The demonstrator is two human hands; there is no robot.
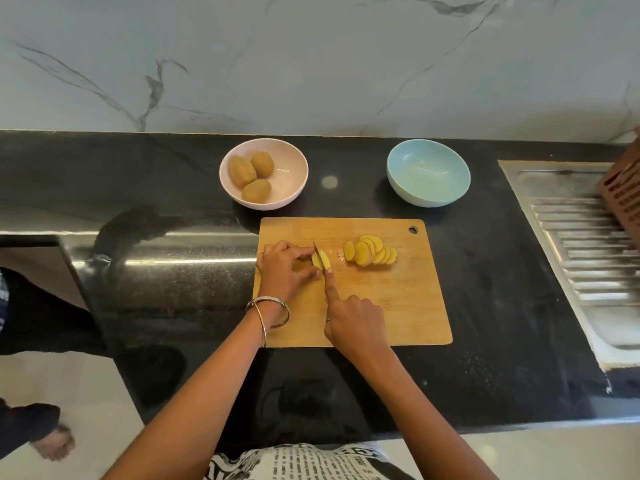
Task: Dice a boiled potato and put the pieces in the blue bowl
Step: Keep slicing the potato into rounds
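Note:
On the wooden cutting board (398,306) my left hand (285,268) grips the remaining end of a yellow boiled potato (321,260). My right hand (353,315) grips a knife (318,252), index finger stretched along its spine; the blade stands in the potato just right of my left fingers. A fan of cut potato slices (370,253) lies on the board to the right. The blue bowl (428,172) sits behind the board at the right, with nothing in it.
A pink bowl (291,157) holding three unpeeled potatoes (251,176) stands behind the board at the left. A steel sink drainboard (581,244) and a brown slotted basket (621,199) are at the right. The black counter (138,174) ends at a marble wall.

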